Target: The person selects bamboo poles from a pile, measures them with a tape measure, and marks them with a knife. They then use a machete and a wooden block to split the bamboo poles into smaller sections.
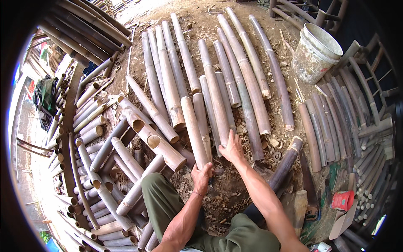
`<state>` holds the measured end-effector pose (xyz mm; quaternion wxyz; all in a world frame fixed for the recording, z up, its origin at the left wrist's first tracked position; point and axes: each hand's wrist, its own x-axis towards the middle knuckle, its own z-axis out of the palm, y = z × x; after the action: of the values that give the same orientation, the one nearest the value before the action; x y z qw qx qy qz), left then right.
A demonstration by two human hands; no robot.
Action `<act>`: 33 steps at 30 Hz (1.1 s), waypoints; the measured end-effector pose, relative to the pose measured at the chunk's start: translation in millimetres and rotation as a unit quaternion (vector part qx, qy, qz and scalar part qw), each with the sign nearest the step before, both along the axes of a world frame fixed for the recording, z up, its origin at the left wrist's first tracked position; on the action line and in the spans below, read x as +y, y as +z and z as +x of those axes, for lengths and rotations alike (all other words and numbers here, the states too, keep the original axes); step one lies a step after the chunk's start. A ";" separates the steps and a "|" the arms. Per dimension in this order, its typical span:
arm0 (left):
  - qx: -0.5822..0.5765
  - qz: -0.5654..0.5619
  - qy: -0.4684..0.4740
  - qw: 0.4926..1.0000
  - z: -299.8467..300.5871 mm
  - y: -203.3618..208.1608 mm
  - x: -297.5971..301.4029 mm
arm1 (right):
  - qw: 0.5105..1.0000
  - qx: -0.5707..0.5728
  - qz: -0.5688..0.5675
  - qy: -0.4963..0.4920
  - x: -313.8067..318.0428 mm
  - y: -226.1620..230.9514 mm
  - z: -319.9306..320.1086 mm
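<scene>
My left hand [202, 175] is closed round the near end of a pale bamboo pole [194, 132], which slants away from me and lies over the other poles. Just to the right, my right hand [233, 148] grips the near end of a longer bamboo pole [213, 86], thumb on its left side and fingers over the top. Several more cut bamboo lengths [247, 75] lie side by side on the ground beyond both hands. A thick bamboo piece with a slanted open end [168, 155] sits left of my left hand.
Stacked bamboo tubes [111, 227] crowd the left side. A stained white bucket [317, 52] stands at the far right, above a row of split-looking lengths [321, 126]. A dark bamboo post [285, 166], a handsaw [309, 185] and a red container [343, 200] are at near right.
</scene>
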<state>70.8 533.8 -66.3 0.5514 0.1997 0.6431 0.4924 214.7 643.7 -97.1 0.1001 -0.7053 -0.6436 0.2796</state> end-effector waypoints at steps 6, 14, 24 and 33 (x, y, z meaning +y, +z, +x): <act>0.017 0.010 0.019 1.000 -2.0 -8.1 1.2 | 0.651 0.702 -0.259 -0.124 -8.1 38.5 33.0; 0.040 0.008 0.015 0.999 4.6 -15.2 -6.2 | 0.905 0.395 -0.081 -0.135 26.9 81.1 37.3; 0.232 -0.006 -0.156 0.960 27.2 29.8 3.5 | 0.935 0.345 -0.078 -0.013 34.6 103.8 46.8; 0.519 0.009 -0.209 0.829 10.9 -31.5 18.9 | 0.934 0.348 -0.015 -0.075 -109.1 39.2 101.9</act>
<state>81.8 552.6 -97.8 0.2240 0.5607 0.7729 0.1952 316.5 534.6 -57.9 0.3281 -0.6115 -0.5091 0.5092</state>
